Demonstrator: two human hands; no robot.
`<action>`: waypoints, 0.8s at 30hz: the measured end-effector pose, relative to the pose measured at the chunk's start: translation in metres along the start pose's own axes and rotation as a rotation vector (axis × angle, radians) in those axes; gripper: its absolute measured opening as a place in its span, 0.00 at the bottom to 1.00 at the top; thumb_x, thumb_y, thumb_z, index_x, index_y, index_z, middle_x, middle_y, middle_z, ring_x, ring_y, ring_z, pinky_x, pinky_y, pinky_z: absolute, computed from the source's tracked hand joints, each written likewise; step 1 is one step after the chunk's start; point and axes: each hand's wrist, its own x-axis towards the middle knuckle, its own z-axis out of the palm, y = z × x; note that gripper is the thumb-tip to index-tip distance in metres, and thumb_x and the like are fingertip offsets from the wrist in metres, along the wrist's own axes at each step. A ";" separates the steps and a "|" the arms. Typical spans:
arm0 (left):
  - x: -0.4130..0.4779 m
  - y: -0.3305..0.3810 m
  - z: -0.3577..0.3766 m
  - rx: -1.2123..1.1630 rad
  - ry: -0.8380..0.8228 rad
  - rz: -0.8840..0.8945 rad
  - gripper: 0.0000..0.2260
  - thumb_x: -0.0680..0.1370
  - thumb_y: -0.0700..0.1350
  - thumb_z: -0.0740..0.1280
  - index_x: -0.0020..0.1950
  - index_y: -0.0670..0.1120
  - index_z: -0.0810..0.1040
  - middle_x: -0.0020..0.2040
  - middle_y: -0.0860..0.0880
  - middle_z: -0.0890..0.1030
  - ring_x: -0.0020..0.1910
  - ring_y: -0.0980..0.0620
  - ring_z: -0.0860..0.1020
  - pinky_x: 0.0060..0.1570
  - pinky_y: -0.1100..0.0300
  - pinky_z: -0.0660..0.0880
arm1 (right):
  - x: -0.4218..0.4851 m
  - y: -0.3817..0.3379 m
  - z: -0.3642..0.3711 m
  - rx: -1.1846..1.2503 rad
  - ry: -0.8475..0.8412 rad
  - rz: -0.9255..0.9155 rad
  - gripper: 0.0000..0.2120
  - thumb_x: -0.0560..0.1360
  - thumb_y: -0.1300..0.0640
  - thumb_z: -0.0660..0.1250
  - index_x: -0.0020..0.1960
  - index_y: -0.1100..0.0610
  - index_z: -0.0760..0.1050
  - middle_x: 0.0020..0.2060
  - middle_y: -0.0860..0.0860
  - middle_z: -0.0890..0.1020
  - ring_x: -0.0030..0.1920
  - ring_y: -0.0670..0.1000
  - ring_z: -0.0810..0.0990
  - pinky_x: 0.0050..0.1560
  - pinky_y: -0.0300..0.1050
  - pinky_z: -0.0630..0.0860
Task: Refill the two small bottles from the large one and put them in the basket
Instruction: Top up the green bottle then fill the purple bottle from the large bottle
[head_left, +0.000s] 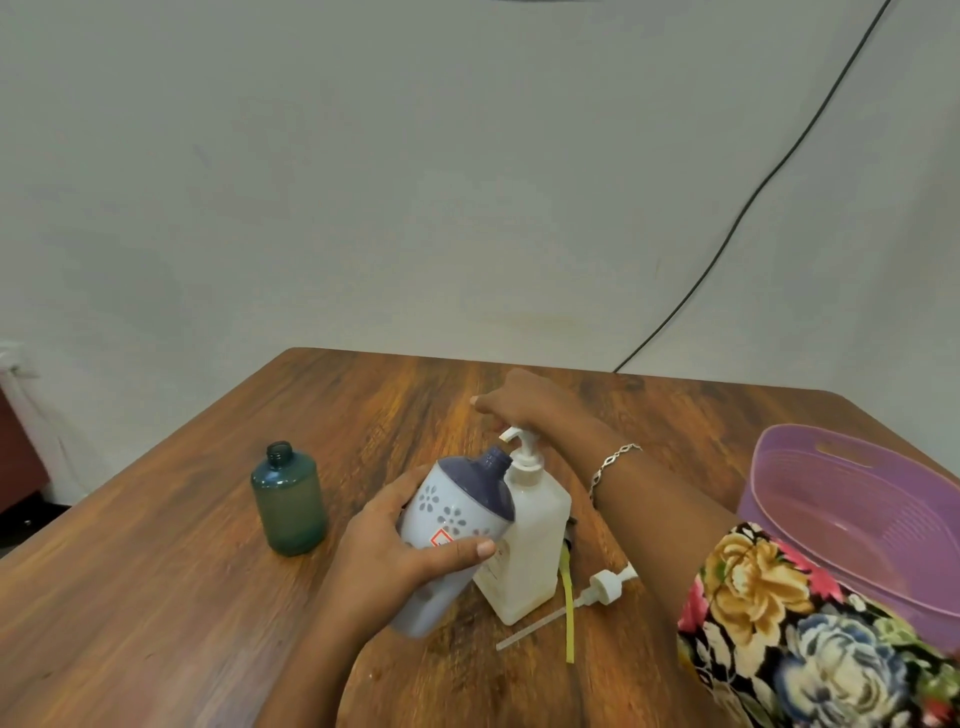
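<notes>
One tilted floral bottle (451, 525), clasped by the left hand (387, 553), aims its open neck toward one o'clock under the pump nozzle (511, 434); the right hand (524, 402) rests on the pump head, its grip hidden.

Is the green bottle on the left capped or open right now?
Open. The green bottle stands upright on the table with its threaded neck bare, and no cap or pump on it. A loose pump lies near the large white bottle.

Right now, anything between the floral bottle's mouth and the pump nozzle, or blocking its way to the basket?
Nothing visible at the mouth: the floral bottle, tilted in the left hand, sits right below the large bottle's nozzle. Toward the purple basket, the large bottle and the right arm stand between.
</notes>
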 end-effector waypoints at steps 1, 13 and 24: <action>0.000 0.000 0.000 -0.002 0.002 -0.004 0.39 0.50 0.68 0.74 0.59 0.61 0.75 0.51 0.57 0.81 0.48 0.58 0.79 0.47 0.54 0.79 | 0.000 0.001 0.002 -0.014 0.012 0.000 0.16 0.76 0.44 0.60 0.43 0.57 0.75 0.45 0.54 0.82 0.44 0.54 0.78 0.48 0.48 0.74; 0.000 0.000 0.000 0.032 0.020 -0.006 0.40 0.50 0.69 0.73 0.61 0.61 0.73 0.52 0.57 0.80 0.49 0.57 0.78 0.48 0.53 0.79 | -0.001 0.000 0.000 -0.031 0.046 -0.022 0.22 0.75 0.41 0.59 0.51 0.58 0.79 0.49 0.53 0.82 0.49 0.55 0.80 0.55 0.53 0.76; -0.005 -0.003 0.003 0.008 0.030 0.013 0.37 0.51 0.68 0.74 0.59 0.64 0.71 0.55 0.60 0.78 0.52 0.58 0.77 0.51 0.54 0.78 | -0.003 0.008 0.011 -0.100 0.107 -0.058 0.22 0.79 0.42 0.56 0.48 0.60 0.75 0.47 0.54 0.81 0.50 0.57 0.79 0.46 0.46 0.72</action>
